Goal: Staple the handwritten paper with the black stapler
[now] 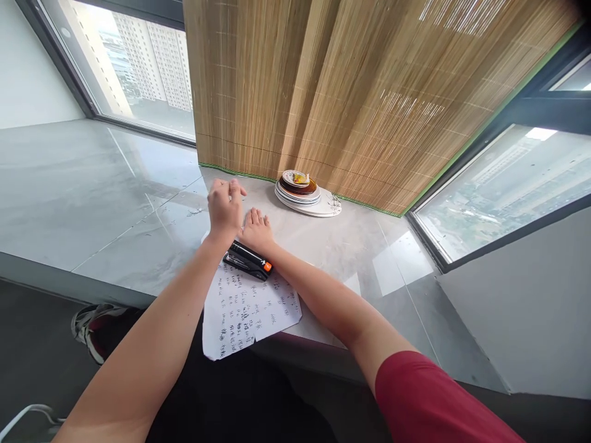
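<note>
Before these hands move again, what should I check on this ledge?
1. Stapler resting on the written paper: ok.
2. Paper fully supported by the ledge: not ok; its near end sticks out past the edge.
3. Left hand empty: cannot tell; its fingers are curled and the palm is hidden.
4. Right hand open: ok, fingers extended.
5. Stacked plates apart from both hands: ok.
</note>
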The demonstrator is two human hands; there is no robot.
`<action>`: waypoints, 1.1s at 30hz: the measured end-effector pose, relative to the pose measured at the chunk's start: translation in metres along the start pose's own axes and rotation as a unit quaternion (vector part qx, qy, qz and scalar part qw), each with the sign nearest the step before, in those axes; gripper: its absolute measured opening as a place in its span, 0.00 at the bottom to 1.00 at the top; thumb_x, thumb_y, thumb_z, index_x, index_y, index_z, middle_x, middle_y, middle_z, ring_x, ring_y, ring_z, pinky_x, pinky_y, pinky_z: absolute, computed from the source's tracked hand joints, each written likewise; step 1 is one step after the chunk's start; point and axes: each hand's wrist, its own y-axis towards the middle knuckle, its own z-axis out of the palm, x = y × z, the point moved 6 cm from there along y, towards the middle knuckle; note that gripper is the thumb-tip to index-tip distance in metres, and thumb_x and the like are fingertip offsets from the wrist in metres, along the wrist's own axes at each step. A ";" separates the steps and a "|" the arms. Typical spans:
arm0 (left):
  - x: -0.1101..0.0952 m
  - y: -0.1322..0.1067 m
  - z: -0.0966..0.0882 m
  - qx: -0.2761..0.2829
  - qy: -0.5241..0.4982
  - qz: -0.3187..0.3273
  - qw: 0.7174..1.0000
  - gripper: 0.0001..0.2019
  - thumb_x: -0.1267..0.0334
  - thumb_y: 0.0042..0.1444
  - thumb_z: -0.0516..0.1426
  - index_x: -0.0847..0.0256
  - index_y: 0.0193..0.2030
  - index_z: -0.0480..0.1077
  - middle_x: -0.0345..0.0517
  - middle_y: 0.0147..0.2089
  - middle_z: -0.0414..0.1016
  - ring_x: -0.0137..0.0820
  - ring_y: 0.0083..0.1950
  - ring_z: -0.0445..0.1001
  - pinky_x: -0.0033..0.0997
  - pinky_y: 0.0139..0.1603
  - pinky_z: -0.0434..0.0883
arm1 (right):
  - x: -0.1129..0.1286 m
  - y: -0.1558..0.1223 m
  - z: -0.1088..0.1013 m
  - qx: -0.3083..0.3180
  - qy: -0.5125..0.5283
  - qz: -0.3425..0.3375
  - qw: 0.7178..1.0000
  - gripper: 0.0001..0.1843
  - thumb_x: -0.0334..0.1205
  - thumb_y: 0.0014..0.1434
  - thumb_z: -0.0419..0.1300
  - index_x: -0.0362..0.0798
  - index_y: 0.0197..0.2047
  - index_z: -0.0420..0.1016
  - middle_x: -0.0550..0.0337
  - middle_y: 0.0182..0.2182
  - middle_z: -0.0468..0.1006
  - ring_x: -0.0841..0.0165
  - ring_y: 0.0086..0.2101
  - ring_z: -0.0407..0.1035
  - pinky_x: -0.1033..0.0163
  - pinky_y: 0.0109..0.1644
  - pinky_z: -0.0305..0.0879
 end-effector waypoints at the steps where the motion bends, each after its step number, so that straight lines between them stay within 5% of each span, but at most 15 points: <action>1: 0.004 0.002 -0.003 -0.010 0.000 -0.012 1.000 0.24 0.58 0.77 0.45 0.56 0.31 0.73 0.52 0.39 0.76 0.40 0.52 0.76 0.40 0.62 0.70 | 0.001 -0.001 -0.001 -0.003 0.001 -0.001 1.000 0.38 0.51 0.80 0.46 0.23 0.75 0.53 0.27 0.76 0.51 0.48 0.76 0.47 0.40 0.79 0.44; 6: 0.016 0.006 -0.003 -0.016 -0.009 -0.036 0.999 0.26 0.54 0.77 0.45 0.57 0.30 0.73 0.52 0.37 0.77 0.41 0.50 0.77 0.41 0.62 0.69 | -0.004 -0.006 -0.001 -0.008 0.008 0.018 1.000 0.43 0.52 0.79 0.46 0.22 0.78 0.44 0.28 0.78 0.41 0.46 0.77 0.41 0.42 0.79 0.44; 10: 0.016 0.003 0.004 0.025 0.022 -0.032 0.999 0.24 0.58 0.75 0.45 0.57 0.31 0.74 0.52 0.38 0.80 0.41 0.50 0.78 0.38 0.58 0.70 | -0.024 -0.015 0.001 0.011 0.003 0.072 0.997 0.42 0.52 0.77 0.46 0.24 0.79 0.46 0.29 0.79 0.42 0.45 0.78 0.39 0.42 0.80 0.40; 15: 0.016 -0.014 0.041 0.257 0.089 0.032 0.962 0.12 0.62 0.66 0.53 0.58 0.37 0.78 0.50 0.42 0.84 0.40 0.45 0.79 0.35 0.51 0.72 | -0.080 -0.048 -0.015 0.031 -0.033 0.168 0.985 0.41 0.50 0.76 0.42 0.27 0.80 0.44 0.35 0.80 0.41 0.51 0.79 0.36 0.47 0.81 0.34; 19: 0.004 -0.055 0.072 0.481 0.092 0.164 0.856 0.17 0.55 0.67 0.55 0.56 0.56 0.80 0.51 0.59 0.79 0.43 0.58 0.76 0.40 0.61 0.70 | -0.123 -0.077 -0.038 0.014 -0.024 0.200 0.979 0.40 0.47 0.75 0.44 0.27 0.79 0.48 0.32 0.80 0.44 0.50 0.79 0.39 0.46 0.81 0.37; 21: 0.000 -0.074 0.078 0.544 0.139 0.199 0.803 0.23 0.49 0.66 0.58 0.50 0.65 0.76 0.51 0.66 0.74 0.49 0.65 0.71 0.48 0.65 0.68 | -0.131 -0.091 -0.055 -0.033 0.015 0.184 0.982 0.36 0.45 0.73 0.47 0.31 0.76 0.55 0.32 0.78 0.52 0.51 0.77 0.47 0.45 0.79 0.46; 24: -0.005 -0.086 0.079 0.561 0.215 0.207 0.772 0.27 0.47 0.67 0.59 0.45 0.71 0.72 0.53 0.70 0.69 0.54 0.69 0.66 0.55 0.66 0.65 | -0.124 -0.121 -0.089 -0.134 0.107 0.112 0.979 0.22 0.45 0.73 0.49 0.45 0.61 0.74 0.42 0.60 0.78 0.54 0.61 0.71 0.48 0.66 0.67; 27: -0.011 -0.091 0.079 0.560 0.232 0.210 0.767 0.25 0.51 0.69 0.57 0.47 0.72 0.71 0.55 0.71 0.67 0.52 0.70 0.65 0.53 0.65 0.65 | -0.111 -0.154 -0.113 -0.146 0.171 -0.003 0.974 0.20 0.48 0.76 0.48 0.52 0.41 0.78 0.53 0.40 0.79 0.60 0.42 0.74 0.53 0.50 0.72; 33: -0.017 -0.101 0.095 0.523 0.176 0.253 0.794 0.21 0.58 0.75 0.49 0.50 0.70 0.71 0.53 0.71 0.68 0.46 0.69 0.67 0.48 0.64 0.64 | -0.152 -0.173 -0.121 -0.123 0.122 -0.034 0.984 0.18 0.42 0.75 0.50 0.54 0.58 0.79 0.51 0.45 0.75 0.56 0.47 0.71 0.47 0.55 0.71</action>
